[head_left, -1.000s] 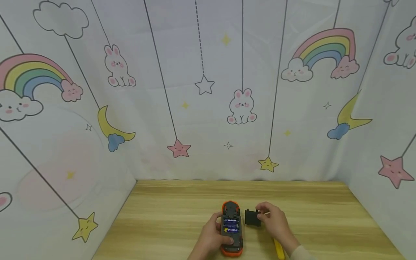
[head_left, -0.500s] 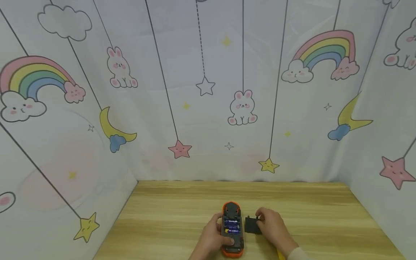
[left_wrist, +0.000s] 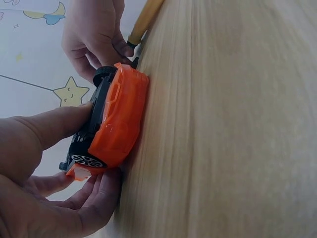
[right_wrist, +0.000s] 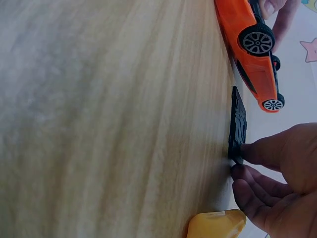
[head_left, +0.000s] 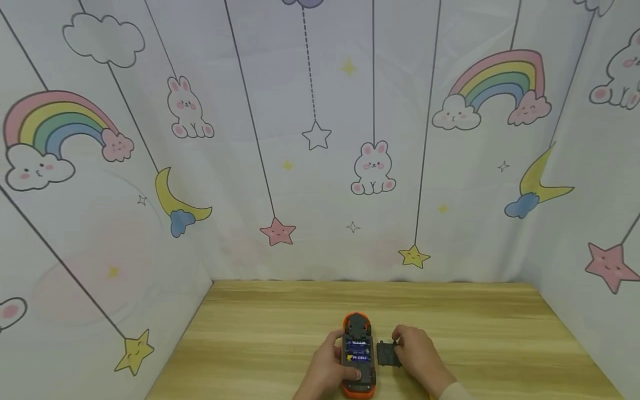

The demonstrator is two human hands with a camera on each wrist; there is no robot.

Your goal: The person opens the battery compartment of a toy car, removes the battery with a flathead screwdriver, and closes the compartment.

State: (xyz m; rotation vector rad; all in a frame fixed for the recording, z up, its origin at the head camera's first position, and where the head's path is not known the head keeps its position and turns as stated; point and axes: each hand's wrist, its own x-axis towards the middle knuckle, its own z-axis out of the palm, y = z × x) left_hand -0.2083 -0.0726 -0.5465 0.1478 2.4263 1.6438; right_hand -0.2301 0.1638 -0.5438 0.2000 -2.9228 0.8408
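My left hand (head_left: 324, 368) grips an orange toy car (left_wrist: 121, 116) that lies upside down on the table, its thumb on the dark underside and its fingers along the side. Batteries with blue wrappers (head_left: 357, 351) sit in the car's uncovered battery compartment. Just right of the car, my right hand (head_left: 421, 353) pinches the edge of a flat black battery cover (head_left: 387, 354) between thumb and fingertips. In the right wrist view the battery cover (right_wrist: 238, 119) stays close over the wood, its ribbed face turned up, with the car beyond it.
A yellow handle (right_wrist: 215, 225) lies on the table beside the right hand, mostly hidden under that forearm in the head view. Fabric walls (head_left: 320, 183) printed with stars, rabbits and rainbows enclose the wooden table (head_left: 280, 311) at the back and sides.
My right hand has drawn slightly toward the person with the battery cover, whose face now catches more light. The left hand keeps its grip on the toy car.
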